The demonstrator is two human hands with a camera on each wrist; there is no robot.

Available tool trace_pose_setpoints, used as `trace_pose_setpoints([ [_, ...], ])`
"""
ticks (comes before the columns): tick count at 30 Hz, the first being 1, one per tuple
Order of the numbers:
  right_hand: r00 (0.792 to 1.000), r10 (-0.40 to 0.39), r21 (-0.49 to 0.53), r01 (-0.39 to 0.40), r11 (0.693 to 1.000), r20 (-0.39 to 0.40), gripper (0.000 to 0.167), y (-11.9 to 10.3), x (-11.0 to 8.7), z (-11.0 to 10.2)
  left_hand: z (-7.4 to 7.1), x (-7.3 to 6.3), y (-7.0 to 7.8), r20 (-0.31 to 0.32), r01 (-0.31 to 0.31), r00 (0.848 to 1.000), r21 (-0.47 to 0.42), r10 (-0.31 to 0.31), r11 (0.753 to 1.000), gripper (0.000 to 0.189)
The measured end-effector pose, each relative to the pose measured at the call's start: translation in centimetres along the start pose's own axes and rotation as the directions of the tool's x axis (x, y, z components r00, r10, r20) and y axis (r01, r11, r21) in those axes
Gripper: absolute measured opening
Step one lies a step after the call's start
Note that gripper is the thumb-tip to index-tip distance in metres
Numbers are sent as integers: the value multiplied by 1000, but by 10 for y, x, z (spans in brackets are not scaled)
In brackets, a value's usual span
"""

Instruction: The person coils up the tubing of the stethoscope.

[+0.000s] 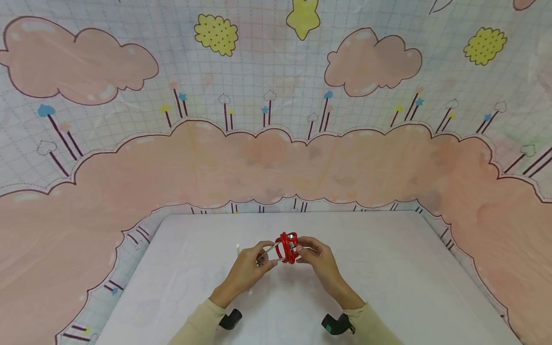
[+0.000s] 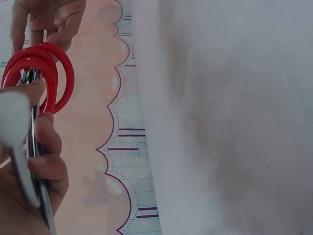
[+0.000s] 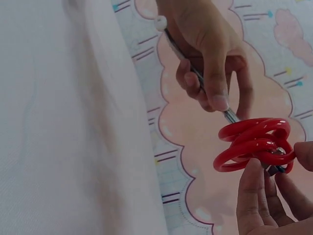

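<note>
Several glossy red rings (image 1: pixel 286 247) are looped around one end of a bundle of thin metal rods (image 1: pixel 268 252), held up above the white table. My left hand (image 1: pixel 249 264) grips the rods, thumb and fingers curled round them. White ball tips (image 3: pixel 160 23) cap the rods' free ends in the right wrist view. At the other end, my right hand (image 1: pixel 319 262) pinches the red rings (image 3: pixel 254 147) near a shiny metal end piece (image 3: pixel 275 169). The left wrist view shows the rings (image 2: pixel 36 56) between both hands; fingers partly hide the metal inside.
A white table (image 1: pixel 409 278) lies below both hands. Behind it hangs a cloth (image 1: pixel 267 163) printed with clouds and stars. Black wrist devices (image 1: pixel 231 319) are worn below each hand, at the beige sleeves (image 1: pixel 200 323).
</note>
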State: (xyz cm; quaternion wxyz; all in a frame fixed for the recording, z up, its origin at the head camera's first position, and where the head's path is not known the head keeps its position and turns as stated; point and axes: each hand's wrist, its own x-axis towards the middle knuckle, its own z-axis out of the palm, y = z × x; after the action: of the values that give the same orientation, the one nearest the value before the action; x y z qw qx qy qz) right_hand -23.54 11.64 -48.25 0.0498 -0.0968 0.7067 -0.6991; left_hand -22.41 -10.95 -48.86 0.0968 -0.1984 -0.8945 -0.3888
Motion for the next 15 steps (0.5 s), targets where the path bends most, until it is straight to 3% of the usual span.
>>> trace_pose_setpoints([
  [8,996,68,33,-66,997,-53,37,15,12,-1,9,18,-17,33,35,999,-26,-34,999,41],
  [15,988,131,123,-121,985,-79,36,27,27,0,17,31,-30,21,73,997,-42,-72,996,39],
])
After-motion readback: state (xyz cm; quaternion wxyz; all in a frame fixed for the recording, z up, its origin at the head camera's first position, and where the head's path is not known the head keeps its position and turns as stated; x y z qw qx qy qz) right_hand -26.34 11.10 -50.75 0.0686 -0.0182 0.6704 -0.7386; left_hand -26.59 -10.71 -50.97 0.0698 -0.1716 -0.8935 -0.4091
